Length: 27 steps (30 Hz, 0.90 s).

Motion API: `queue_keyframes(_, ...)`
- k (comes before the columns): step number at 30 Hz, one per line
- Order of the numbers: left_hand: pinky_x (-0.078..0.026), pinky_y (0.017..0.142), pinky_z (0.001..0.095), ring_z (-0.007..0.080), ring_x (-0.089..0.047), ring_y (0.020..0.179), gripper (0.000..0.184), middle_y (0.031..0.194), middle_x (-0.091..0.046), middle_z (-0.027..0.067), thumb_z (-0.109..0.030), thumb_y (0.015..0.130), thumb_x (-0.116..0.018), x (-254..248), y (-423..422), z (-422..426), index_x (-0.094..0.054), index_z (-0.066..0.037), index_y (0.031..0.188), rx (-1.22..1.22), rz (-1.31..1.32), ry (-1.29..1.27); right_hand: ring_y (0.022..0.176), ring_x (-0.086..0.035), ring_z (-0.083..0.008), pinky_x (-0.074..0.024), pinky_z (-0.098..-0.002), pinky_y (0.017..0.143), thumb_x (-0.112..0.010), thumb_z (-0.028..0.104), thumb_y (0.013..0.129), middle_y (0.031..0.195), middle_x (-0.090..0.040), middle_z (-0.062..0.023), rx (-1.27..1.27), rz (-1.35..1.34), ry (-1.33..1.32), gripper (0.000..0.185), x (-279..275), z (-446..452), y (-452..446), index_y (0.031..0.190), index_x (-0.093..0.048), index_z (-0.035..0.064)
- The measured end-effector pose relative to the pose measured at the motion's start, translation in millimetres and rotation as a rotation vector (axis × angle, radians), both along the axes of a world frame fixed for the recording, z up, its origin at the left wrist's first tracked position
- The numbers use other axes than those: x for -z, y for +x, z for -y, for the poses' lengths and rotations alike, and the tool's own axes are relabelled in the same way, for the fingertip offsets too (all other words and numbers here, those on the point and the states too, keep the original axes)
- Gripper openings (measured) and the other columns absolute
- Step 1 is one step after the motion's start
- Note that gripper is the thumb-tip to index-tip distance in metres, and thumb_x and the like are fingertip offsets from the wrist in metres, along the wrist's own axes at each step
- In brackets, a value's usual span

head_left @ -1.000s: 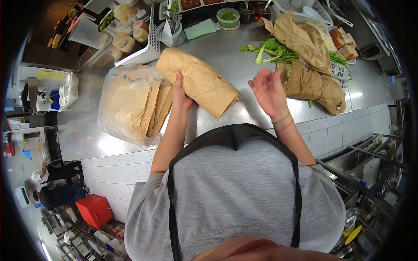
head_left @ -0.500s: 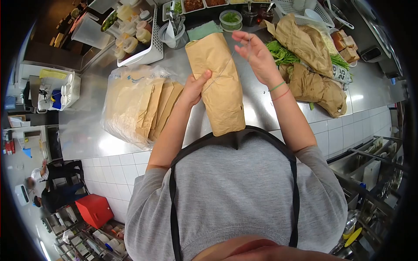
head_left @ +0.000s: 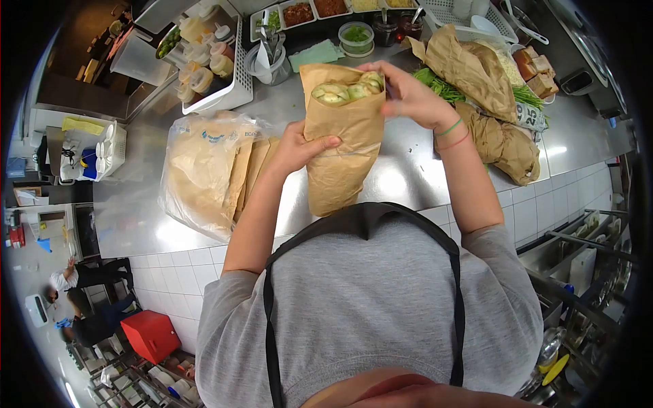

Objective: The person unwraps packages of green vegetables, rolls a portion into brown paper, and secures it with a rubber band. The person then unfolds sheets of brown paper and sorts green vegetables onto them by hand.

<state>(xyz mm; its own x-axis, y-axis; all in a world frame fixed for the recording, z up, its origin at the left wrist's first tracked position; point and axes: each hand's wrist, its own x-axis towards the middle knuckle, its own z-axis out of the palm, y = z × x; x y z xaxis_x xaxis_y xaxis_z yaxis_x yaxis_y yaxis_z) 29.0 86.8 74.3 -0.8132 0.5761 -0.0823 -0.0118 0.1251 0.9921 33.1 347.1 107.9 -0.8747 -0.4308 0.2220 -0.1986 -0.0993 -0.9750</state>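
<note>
My left hand (head_left: 304,148) is closed around the left side of a brown paper bag (head_left: 343,149), thumb across its front. The bag is tilted up over the counter, its mouth facing away from me. Pale green, rounded pieces of produce (head_left: 347,92) show inside the mouth; I cannot tell their kind. At the top right edge of the bag is my right hand (head_left: 411,95), its fingers on the paper rim and its thumb blurred by motion. A clear plastic bag (head_left: 197,163) of flat brown paper bags lies left of my left forearm.
Crumpled paper bags (head_left: 500,139) and green stalks lie on the steel counter (head_left: 415,180) at right. Along the back stand a white basket of squeeze bottles (head_left: 235,88), a utensil tub (head_left: 269,68), a green cloth (head_left: 316,54) and a lidded container (head_left: 356,37). Two people stand far left.
The top of the paper bag has gone from folded over to open, showing the produce. My right hand has come down from beside the bag, where a thin strand stretched, to the rim.
</note>
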Motion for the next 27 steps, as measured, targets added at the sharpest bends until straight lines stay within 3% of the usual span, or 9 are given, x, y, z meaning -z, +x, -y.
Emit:
queue_keyframes(1,-0.049,0.080,0.0282,0.0138,-0.062,0.089,0.040,0.100,-0.067,0.0074,-0.020,0.079,-0.075,1,1,-1,-0.061,0.003,0.109,0.000,-0.004,0.000,0.117,-0.046,-0.0156,-0.0383,-0.0296,0.099,-0.078,0.031,0.073,0.124,-0.050,-0.0084,0.000,-0.004,0.000,0.070,-3,1,2,0.128,-0.045,0.0027)
queue_keyframes(3,-0.050,0.081,0.0291,0.0137,-0.062,0.090,0.041,0.098,-0.067,0.0075,-0.020,0.078,-0.077,4,4,-4,-0.061,0.003,0.108,-0.020,-0.010,-0.005,0.116,-0.047,-0.0140,-0.0368,-0.0291,0.101,-0.083,0.039,0.065,0.123,-0.051,-0.0062,0.057,-0.036,0.205,0.088,-7,2,3,0.131,-0.041,0.0006)
queue_keyframes(7,-0.048,0.086,0.0308,0.0158,-0.060,0.098,0.053,0.110,-0.063,0.0112,-0.020,0.075,-0.078,-7,4,-8,-0.055,0.002,0.118,0.048,-0.033,-0.128,0.111,-0.052,-0.0146,-0.0407,-0.0276,0.096,-0.084,0.034,0.064,0.120,-0.053,-0.0072,0.133,-0.070,0.323,0.083,-12,2,6,0.128,-0.043,0.0002)
queue_keyframes(9,-0.045,0.092,0.0324,0.0178,-0.054,0.109,0.069,0.124,-0.055,0.0124,-0.020,0.073,-0.080,-11,9,-11,-0.045,-0.003,0.130,0.002,-0.151,0.017,0.110,-0.052,-0.0149,-0.0410,-0.0276,0.096,-0.084,0.032,0.064,0.118,-0.054,-0.0076,0.157,-0.075,0.373,0.080,-21,7,12,0.126,-0.045,0.0002)
queue_keyframes(12,-0.042,0.096,0.0331,0.0191,-0.049,0.116,0.079,0.130,-0.048,0.0110,-0.020,0.072,-0.081,-30,3,-22,-0.037,-0.009,0.136,0.030,-0.179,0.177,0.107,-0.053,-0.0152,-0.0417,-0.0277,0.094,-0.084,0.030,0.064,0.115,-0.055,-0.0081,0.202,-0.102,0.431,0.075,-27,11,16,0.123,-0.048,0.0000)
queue_keyframes(17,-0.042,0.095,0.0324,0.0188,-0.051,0.113,0.071,0.125,-0.051,0.0084,-0.020,0.072,-0.080,-28,4,-35,-0.043,-0.010,0.132,0.031,-0.243,0.138,0.104,-0.054,-0.0154,-0.0427,-0.0285,0.092,-0.083,0.031,0.063,0.112,-0.056,-0.0071,0.172,-0.174,0.403,0.071,-30,3,14,0.118,-0.050,0.0012)
queue_keyframes(19,-0.044,0.092,0.0318,0.0187,-0.054,0.109,0.067,0.121,-0.055,0.0086,-0.022,0.073,-0.080,-32,5,-36,-0.045,-0.011,0.129,0.050,-0.323,0.036,0.101,-0.055,-0.0170,-0.0437,-0.0308,0.090,-0.083,0.033,0.063,0.108,-0.057,-0.0072,0.052,-0.195,0.529,0.068,-46,-1,11,0.115,-0.051,0.0018)
queue_keyframes(25,-0.046,0.087,0.0332,0.0205,-0.059,0.103,0.067,0.112,-0.060,0.0107,-0.032,0.073,-0.078,-24,-3,-39,-0.045,-0.011,0.127,0.034,-0.435,0.017,0.095,-0.057,-0.0258,-0.0449,-0.0339,0.084,-0.079,0.043,0.064,0.101,-0.057,-0.0137,0.058,-0.372,0.750,0.065,-55,6,2,0.105,-0.054,-0.0003)
queue_keyframes(27,-0.046,0.088,0.0318,0.0181,-0.058,0.103,0.066,0.112,-0.060,0.0088,-0.025,0.074,-0.078,-27,-4,-39,-0.043,-0.010,0.127,0.037,-0.416,-0.028,0.094,-0.057,-0.0271,-0.0451,-0.0344,0.083,-0.077,0.047,0.065,0.100,-0.057,-0.0154,0.087,-0.400,0.801,0.065,-51,12,0,0.103,-0.054,-0.0009)
